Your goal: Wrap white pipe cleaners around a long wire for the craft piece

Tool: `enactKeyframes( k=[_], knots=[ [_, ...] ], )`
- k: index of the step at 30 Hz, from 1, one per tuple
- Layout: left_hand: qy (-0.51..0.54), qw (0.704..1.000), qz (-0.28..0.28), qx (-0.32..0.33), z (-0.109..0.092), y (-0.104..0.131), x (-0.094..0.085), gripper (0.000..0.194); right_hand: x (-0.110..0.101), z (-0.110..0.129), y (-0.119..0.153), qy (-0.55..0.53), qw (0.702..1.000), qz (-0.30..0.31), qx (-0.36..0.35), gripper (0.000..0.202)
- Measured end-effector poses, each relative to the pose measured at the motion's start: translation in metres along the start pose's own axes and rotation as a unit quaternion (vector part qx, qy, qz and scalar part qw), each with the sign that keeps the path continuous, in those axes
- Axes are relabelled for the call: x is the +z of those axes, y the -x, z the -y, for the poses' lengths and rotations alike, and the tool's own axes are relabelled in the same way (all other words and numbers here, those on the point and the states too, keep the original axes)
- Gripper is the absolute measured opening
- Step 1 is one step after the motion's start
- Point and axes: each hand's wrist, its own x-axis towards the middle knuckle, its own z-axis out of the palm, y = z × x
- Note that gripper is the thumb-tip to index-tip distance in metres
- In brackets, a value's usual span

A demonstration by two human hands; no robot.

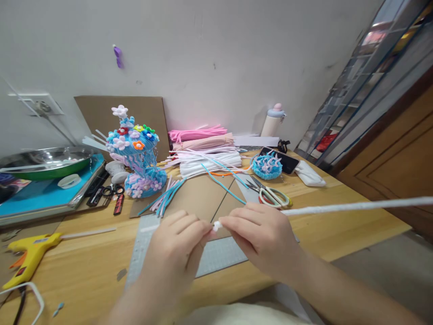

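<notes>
Between my two hands a white pipe cleaner (358, 206) is pinched, its bent part showing at the fingertips. My left hand (181, 246) is closed on it, fingers curled toward the middle. My right hand (262, 234) is closed on it too, and a long straight length runs out past this hand to the right edge. Most of the bent part is hidden by the fingers. Below the hands lie a brown cardboard sheet (199, 192) and a grey cutting mat (225, 255). Cut blue and lilac pipe cleaners (169, 196) lie just beyond my left hand.
A pipe-cleaner flower ornament (135, 149) stands at the back left, near bundled pipe cleaners (209, 162). Scissors (270, 194), a blue fuzzy piece (267, 166) and a phone (287, 162) lie right. A yellow glue gun (32, 255) and a steel pan (43, 162) are left.
</notes>
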Motion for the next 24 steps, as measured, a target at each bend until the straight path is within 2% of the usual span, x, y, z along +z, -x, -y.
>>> enactKeyframes(
  k=[2, 4, 7, 10, 12, 14, 16, 19, 21, 24],
  knots=[
    [0.041, 0.999, -0.001, -0.005, 0.008, -0.005, -0.006, 0.016, -0.004, 0.0, -0.001, -0.058, 0.998, 0.028, -0.011, 0.017],
    [0.109, 0.993, 0.008, -0.04, 0.017, -0.009, -0.005, 0.018, -0.007, 0.001, -0.003, -0.137, 0.99, 0.031, -0.005, 0.016],
    [0.229, 0.967, 0.026, -0.109, 0.024, -0.01, 0.008, 0.025, -0.008, 0.003, -0.005, -0.224, 0.974, -0.011, 0.014, 0.015],
    [0.29, 0.945, 0.036, -0.143, 0.02, -0.006, 0.024, 0.028, -0.004, 0.004, -0.005, -0.244, 0.968, -0.061, 0.026, 0.017],
    [0.26, 0.957, 0.036, -0.125, 0.012, -0.002, 0.031, 0.031, -0.001, 0.004, -0.003, -0.217, 0.972, -0.084, 0.041, 0.016],
    [0.186, 0.979, 0.028, -0.085, 0.004, 0.002, 0.032, 0.032, 0.003, 0.004, -0.001, -0.154, 0.982, -0.095, 0.054, 0.014],
    [0.105, 0.993, 0.018, -0.049, -0.003, 0.004, 0.026, 0.031, 0.004, 0.004, 0.001, -0.078, 0.991, -0.092, 0.053, 0.014],
    [0.03, 0.999, 0.015, -0.014, -0.005, 0.003, 0.012, 0.021, 0.002, 0.003, 0.003, -0.007, 0.998, -0.067, 0.019, 0.017],
    [0.026, 1.0, 0.013, 0.004, -0.001, -0.001, 0.002, 0.016, -0.001, 0.002, 0.003, -0.013, 0.999, -0.036, -0.005, 0.017],
    [0.087, 0.996, 0.015, -0.009, 0.009, -0.007, -0.005, 0.018, -0.006, 0.001, 0.001, -0.099, 0.995, 0.001, -0.015, 0.016]
  ],
)
